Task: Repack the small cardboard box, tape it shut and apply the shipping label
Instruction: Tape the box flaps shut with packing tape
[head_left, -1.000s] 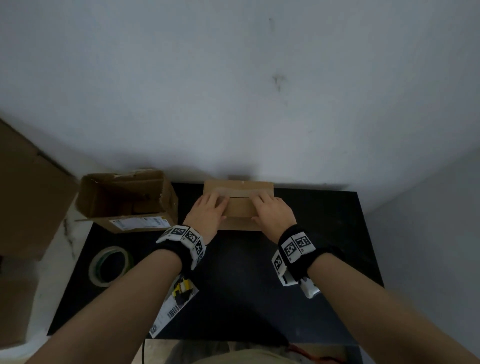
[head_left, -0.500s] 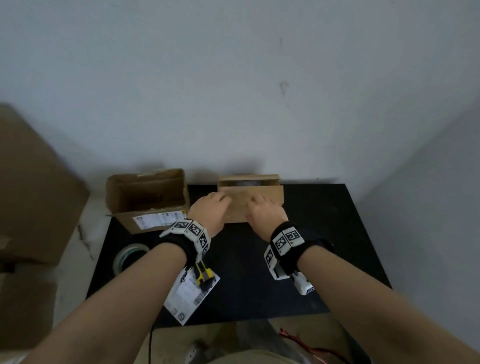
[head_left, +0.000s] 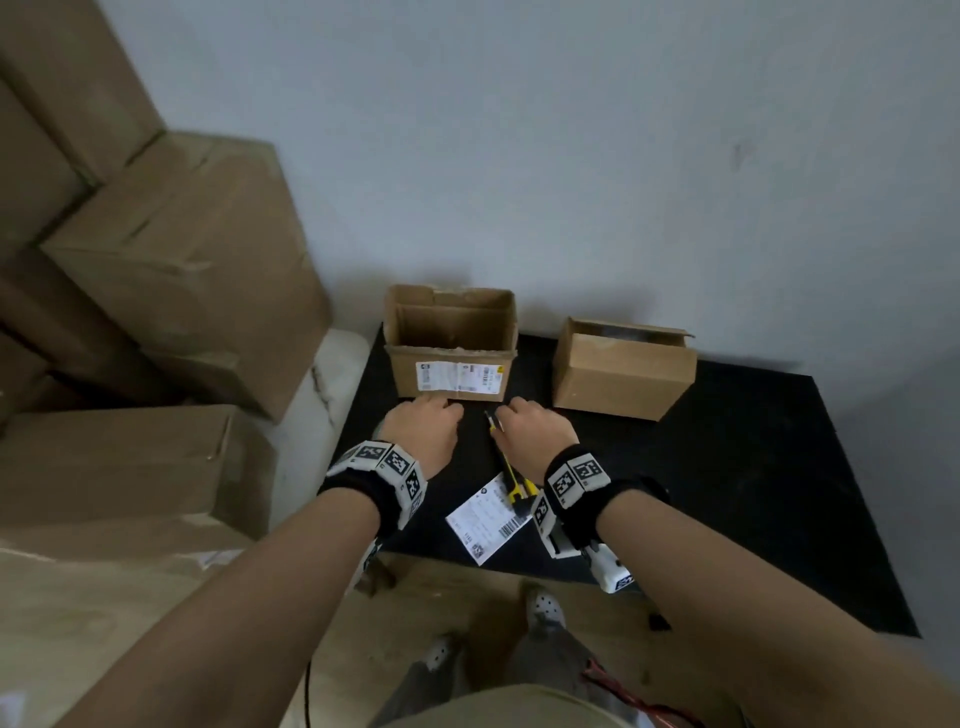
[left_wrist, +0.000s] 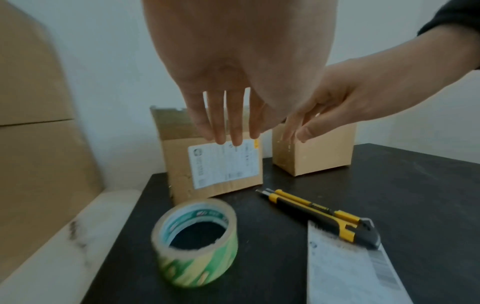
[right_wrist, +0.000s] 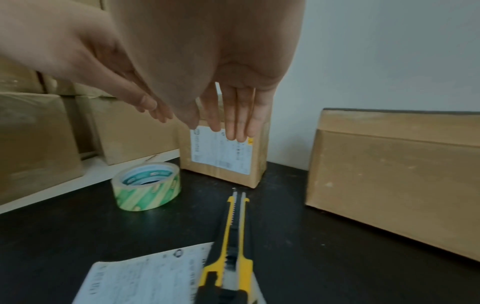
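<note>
A plain small cardboard box (head_left: 623, 376) stands at the back right of the black table (head_left: 753, 493), its top flap slightly raised. Left of it is an open box with a white label (head_left: 451, 345). My left hand (head_left: 423, 428) and right hand (head_left: 535, 434) hover side by side just in front of the labelled box, fingers straight, holding nothing. A green-striped tape roll (left_wrist: 194, 242) lies below the left hand, hidden in the head view. A yellow utility knife (head_left: 511, 470) lies under the right hand, its rear end on a loose shipping label (head_left: 485, 522).
Large cardboard boxes (head_left: 182, 260) are stacked on the left beyond a white ledge (head_left: 311, 415). A grey wall rises right behind both boxes. The table's front edge is near my wrists. My feet and a red cable show on the floor below.
Both hands left the plain box and came back and left, now hovering before the labelled box. The head view swung left, bringing the stacked boxes into sight.
</note>
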